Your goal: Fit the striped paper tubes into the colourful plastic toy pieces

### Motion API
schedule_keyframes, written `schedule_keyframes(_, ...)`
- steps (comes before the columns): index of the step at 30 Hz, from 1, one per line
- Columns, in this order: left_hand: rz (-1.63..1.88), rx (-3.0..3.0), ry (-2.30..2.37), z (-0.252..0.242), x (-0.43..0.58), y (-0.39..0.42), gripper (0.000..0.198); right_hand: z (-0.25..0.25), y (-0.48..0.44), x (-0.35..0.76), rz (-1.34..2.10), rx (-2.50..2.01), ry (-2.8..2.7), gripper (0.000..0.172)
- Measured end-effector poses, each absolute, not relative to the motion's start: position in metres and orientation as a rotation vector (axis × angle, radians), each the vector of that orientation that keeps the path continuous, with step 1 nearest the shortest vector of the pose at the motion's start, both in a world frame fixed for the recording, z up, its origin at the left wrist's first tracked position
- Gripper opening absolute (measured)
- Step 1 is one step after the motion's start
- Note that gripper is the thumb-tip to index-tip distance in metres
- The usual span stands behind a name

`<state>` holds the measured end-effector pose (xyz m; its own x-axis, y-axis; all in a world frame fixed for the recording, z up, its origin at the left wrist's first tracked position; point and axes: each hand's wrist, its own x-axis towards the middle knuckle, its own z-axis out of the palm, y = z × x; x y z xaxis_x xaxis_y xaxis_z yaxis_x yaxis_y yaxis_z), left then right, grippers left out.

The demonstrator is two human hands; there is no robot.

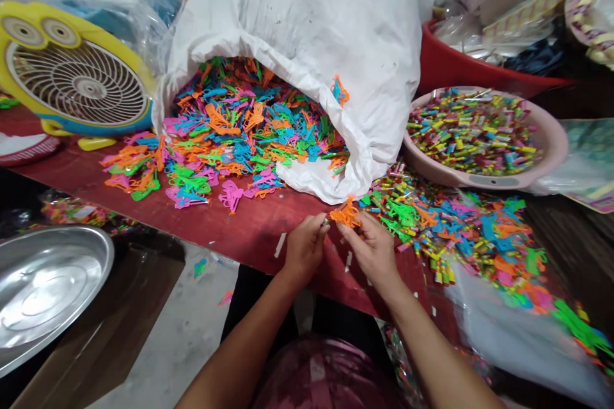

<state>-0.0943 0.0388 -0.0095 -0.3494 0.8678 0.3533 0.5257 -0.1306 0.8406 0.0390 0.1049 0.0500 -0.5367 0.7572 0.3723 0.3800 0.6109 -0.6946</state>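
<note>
My right hand (377,246) grips a small orange plastic toy piece (344,213) above the red table edge. Close beside it, my left hand (306,249) is closed in a pinch, with a tiny item at its fingertips that is too small to name. Behind both hands a big white sack (307,6) lies on its side, its mouth towards me. Bright plastic toy pieces (230,121) in orange, green, blue and pink spill out of it onto the red table (254,227).
A yellow fan (91,86) stands at the left, above a metal basin (52,287). To the right, a pink basin (551,140) holds small colourful tubes. More tubes and toy pieces (460,230) lie before it, near a clear plastic bag (518,339). A red tub (451,67) sits behind.
</note>
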Motion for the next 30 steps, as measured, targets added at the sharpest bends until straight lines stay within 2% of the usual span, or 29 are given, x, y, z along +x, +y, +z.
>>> schedule_keyframes(4, 1.392, 1.691, 1.896, -0.014, -0.093, 0.04, 0.032, 0.053, 0.108, 0.036, 0.798, -0.876, -2.156, 0.03)
schedule_keyframes(7, 1.291, 1.722, 1.939, -0.015, -0.092, 0.041, 0.033, 0.047, 0.108, 0.035, 0.972, -0.9, -2.083, 0.026)
schedule_keyframes(9, 1.219, 1.765, 1.924, -0.013, -0.092, 0.04, 0.034, 0.04, 0.109, 0.042, 1.128, -0.946, -1.98, 0.023)
schedule_keyframes(12, 1.092, 1.85, 1.935, -0.009, -0.09, 0.042, 0.039, 0.034, 0.123, 0.075, 1.229, -1.088, -1.742, 0.028)
schedule_keyframes(16, 0.985, 1.875, 2.012, 0.001, -0.082, 0.061, 0.036, 0.049, 0.174, 0.16, 0.829, -1.381, -1.414, 0.035)
schedule_keyframes(18, 0.93, 1.943, 1.992, 0.007, -0.073, 0.08, 0.032, 0.063, 0.202, 0.208, 0.52, -1.584, -1.425, 0.035)
schedule_keyframes(22, 0.737, 2.109, 1.937, 0.019, -0.047, 0.124, 0.028, 0.085, 0.237, 0.271, 0.2, -1.791, -1.374, 0.035)
schedule_keyframes(24, 0.642, 2.109, 1.983, 0.023, -0.036, 0.141, 0.029, 0.087, 0.239, 0.278, -0.108, -1.836, -1.424, 0.043)
schedule_keyframes(26, 0.561, 2.058, 2.034, 0.026, -0.027, 0.153, 0.03, 0.081, 0.23, 0.267, -0.324, -1.708, -1.597, 0.045)
schedule_keyframes(27, 0.531, 2.024, 2.059, 0.026, -0.024, 0.157, 0.03, 0.076, 0.222, 0.254, -0.335, -1.589, -1.701, 0.041)
schedule_keyframes(30, 0.481, 1.934, 2.119, 0.028, -0.019, 0.163, 0.032, 0.055, 0.182, 0.198, -0.084, -1.228, -1.945, 0.027)
